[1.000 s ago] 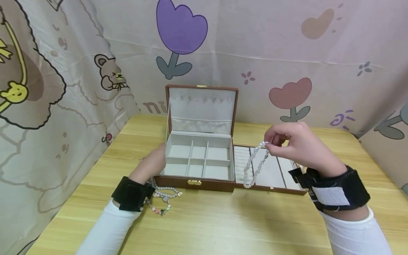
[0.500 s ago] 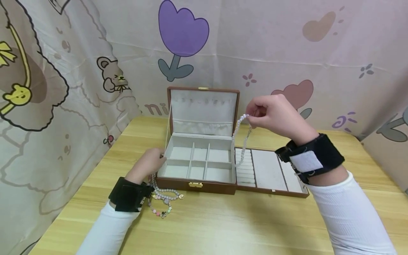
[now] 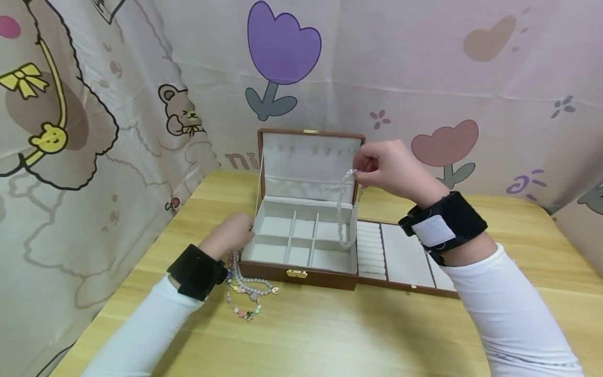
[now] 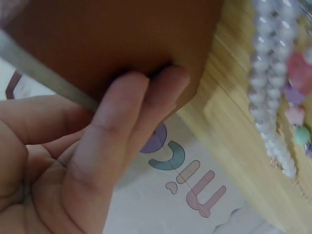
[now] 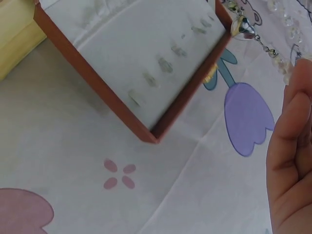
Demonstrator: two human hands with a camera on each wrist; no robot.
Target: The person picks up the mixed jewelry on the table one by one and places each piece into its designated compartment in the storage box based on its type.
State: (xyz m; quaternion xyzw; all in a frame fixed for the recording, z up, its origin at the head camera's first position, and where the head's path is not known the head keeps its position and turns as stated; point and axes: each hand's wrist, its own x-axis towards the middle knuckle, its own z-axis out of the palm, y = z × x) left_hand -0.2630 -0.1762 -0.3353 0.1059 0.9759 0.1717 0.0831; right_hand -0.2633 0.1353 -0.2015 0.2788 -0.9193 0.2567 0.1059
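My right hand [image 3: 385, 168] pinches a loop of clear and pearly beads, a beaded bracelet [image 3: 345, 244], between thumb and fingers. The loop hangs above the right-hand compartments of a brown jewelry box [image 3: 298, 278], whose lid stands raised. A silver heart-shaped charm [image 5: 243, 28] shows on it in the right wrist view. My left hand [image 3: 231, 234] grips the left wall of the box. Its fingers lie along the brown outer side [image 4: 131, 44] in the left wrist view, and the thumb is partly hidden.
Pearl strands [image 3: 254, 283] and a colourful beaded bracelet [image 3: 240, 311] lie on the wooden table [image 3: 330, 335], left of the box front. To the right of the box sits a flat tray [image 3: 407, 254] with ring rolls and flat sections. A printed curtain [image 3: 348, 63] hangs behind.
My right hand has risen and moved left, carrying the bracelet from above the flat tray to above the box. My left hand stays at the left wall of the box.
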